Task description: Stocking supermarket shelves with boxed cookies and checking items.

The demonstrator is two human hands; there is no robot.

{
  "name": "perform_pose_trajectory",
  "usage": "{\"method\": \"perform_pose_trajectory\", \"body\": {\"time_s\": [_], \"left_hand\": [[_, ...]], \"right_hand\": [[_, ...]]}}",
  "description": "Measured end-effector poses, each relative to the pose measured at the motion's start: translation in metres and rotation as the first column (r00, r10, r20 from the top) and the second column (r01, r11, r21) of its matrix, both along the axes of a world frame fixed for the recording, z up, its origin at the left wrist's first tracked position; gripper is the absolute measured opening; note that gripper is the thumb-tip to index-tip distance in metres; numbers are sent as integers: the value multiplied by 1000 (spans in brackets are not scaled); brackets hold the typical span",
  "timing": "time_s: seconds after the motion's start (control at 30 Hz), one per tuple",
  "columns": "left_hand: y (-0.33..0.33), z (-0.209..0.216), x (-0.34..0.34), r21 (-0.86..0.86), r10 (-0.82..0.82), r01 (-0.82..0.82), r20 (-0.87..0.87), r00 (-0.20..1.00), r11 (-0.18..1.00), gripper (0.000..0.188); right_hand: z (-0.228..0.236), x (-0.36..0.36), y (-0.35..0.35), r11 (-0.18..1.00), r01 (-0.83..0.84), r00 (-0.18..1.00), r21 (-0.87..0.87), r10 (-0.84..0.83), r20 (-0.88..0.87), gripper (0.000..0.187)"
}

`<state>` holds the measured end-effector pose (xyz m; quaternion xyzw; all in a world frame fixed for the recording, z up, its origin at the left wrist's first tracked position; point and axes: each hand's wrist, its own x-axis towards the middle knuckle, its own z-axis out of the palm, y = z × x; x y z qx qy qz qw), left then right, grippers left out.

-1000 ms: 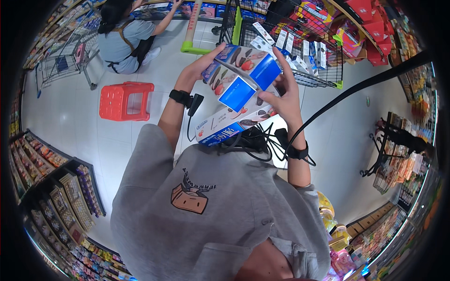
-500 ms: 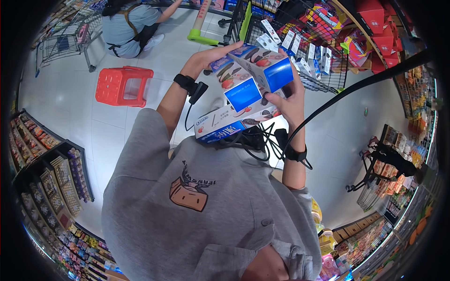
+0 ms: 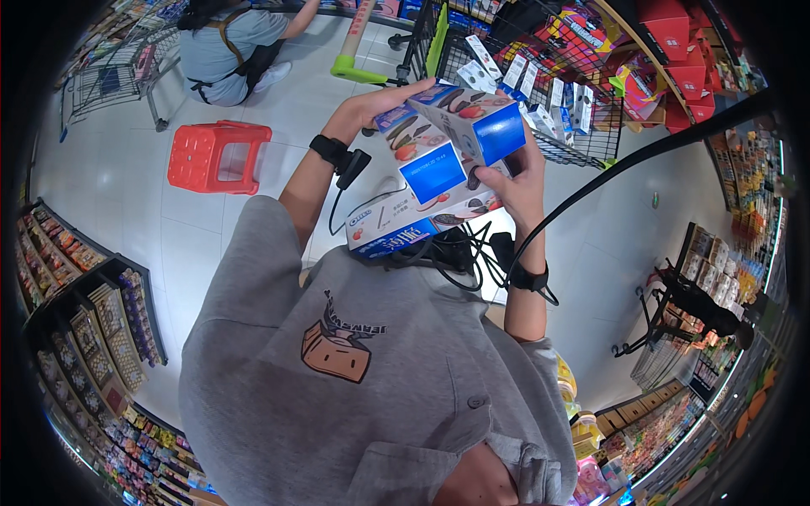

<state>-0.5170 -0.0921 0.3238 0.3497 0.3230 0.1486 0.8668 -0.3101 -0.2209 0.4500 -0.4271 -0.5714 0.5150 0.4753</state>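
Near chest height I hold several white and blue biscuit boxes printed with cookies and strawberries. My left hand [image 3: 390, 103] is wrapped round the far left side of the stack; some of its fingers are hidden. My right hand [image 3: 521, 181] grips the right side, its thumb pressed against the boxes. Two blue end panels face me: one on the left box [image 3: 433, 173], the other on the tilted right box [image 3: 499, 135]. Below them a longer biscuit box [image 3: 396, 229] lies crosswise against my shirt, above a tangle of black cables [image 3: 460, 253].
Ahead to the right stands a wire shopping cart [image 3: 591, 150] with several similar small boxes [image 3: 527, 80] in it. A red plastic stool [image 3: 215, 158] is on the floor at left. Beyond it a person [image 3: 232, 51] crouches beside another cart [image 3: 118, 80]. Stocked shelves [image 3: 93, 337] line both sides.
Both hands keep their grip on the boxes, which barely move. The surroundings shift slightly left in view. At the far right, a person with a cart has moved a little nearer.
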Motion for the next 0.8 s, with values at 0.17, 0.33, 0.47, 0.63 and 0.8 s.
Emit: {"method": "perform_pose_trajectory", "body": {"time_s": [0.17, 0.33, 0.47, 0.63, 0.8], "left_hand": [[-1, 0, 0, 20, -5, 6, -18, 1000, 1000, 62], [-2, -2, 0, 35, -1, 1, -7, 1000, 999, 62], [-1, -5, 1, 15, -3, 3, 17, 1000, 1000, 60], [-1, -8, 1, -2, -2, 2, 38, 999, 1000, 57], [-4, -4, 1, 2, 1, -1, 9, 1000, 1000, 58]], "right_hand": [[-2, 0, 1, 1000, -4, 1000, 6, 4, -20, 91], [0, -1, 1, 1000, 1, 1000, -2, -1, -9, 91], [1, -1, 1, 1000, 4, 1000, -13, -4, -13, 91], [3, -2, 0, 1000, 2, 1000, -30, -2, -17, 91], [-1, 0, -1, 1000, 15, 999, -16, -15, -33, 92]]}}
